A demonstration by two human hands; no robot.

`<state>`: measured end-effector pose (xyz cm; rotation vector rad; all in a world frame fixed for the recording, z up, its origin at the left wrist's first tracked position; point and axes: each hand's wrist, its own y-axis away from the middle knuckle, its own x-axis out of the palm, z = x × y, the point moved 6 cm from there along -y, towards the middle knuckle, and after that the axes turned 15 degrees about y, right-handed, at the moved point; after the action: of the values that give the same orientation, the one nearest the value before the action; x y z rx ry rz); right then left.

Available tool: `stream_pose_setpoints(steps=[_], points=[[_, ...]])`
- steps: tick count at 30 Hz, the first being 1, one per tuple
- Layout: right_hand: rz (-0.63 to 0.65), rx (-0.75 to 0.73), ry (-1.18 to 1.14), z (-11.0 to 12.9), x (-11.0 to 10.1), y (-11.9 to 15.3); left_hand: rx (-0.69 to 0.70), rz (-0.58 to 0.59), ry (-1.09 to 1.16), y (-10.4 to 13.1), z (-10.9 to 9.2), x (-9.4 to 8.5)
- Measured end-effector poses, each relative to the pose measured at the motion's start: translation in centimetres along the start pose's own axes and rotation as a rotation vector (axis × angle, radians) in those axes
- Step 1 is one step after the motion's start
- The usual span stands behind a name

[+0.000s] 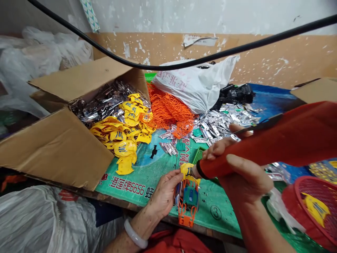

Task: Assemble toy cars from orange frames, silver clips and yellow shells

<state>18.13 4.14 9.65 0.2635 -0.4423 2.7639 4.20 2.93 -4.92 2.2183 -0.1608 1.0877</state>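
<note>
Toy car (190,196) stretches lengthwise away, yellow end (186,169) farthest; left hand (166,192) pinches it; right hand (246,175) grips red tool (286,140).

Your left forearm (144,219) enters at seven o'clock and slants toward one to two o'clock. Your left hand (164,193), at six o'clock, is in a pinch, its thumb and fingers (175,174) drawn close together. Your right forearm (259,221) rises from between four and five o'clock; your right hand (246,174), at four, is closed in a wrapping grip, its thumb pointing toward ten o'clock.
</note>
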Motion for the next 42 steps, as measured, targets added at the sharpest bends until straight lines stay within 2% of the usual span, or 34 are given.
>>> stream_pose_setpoints(steps=[13, 26, 42], points=[[-0.029, -0.003, -0.007, -1.0, -0.4, -0.2, 0.001, -0.047, 0.015, -0.2, 0.2, -0.2], [-0.038, -0.011, 0.005, -1.0, -0.7, -0.2, 0.003, -0.067, 0.014, -0.4, 0.4, -0.2], [-0.015, 0.046, 0.070, -1.7, -0.1, 0.6, 0.021, -0.006, -0.056, -0.5, 0.4, 0.0]])
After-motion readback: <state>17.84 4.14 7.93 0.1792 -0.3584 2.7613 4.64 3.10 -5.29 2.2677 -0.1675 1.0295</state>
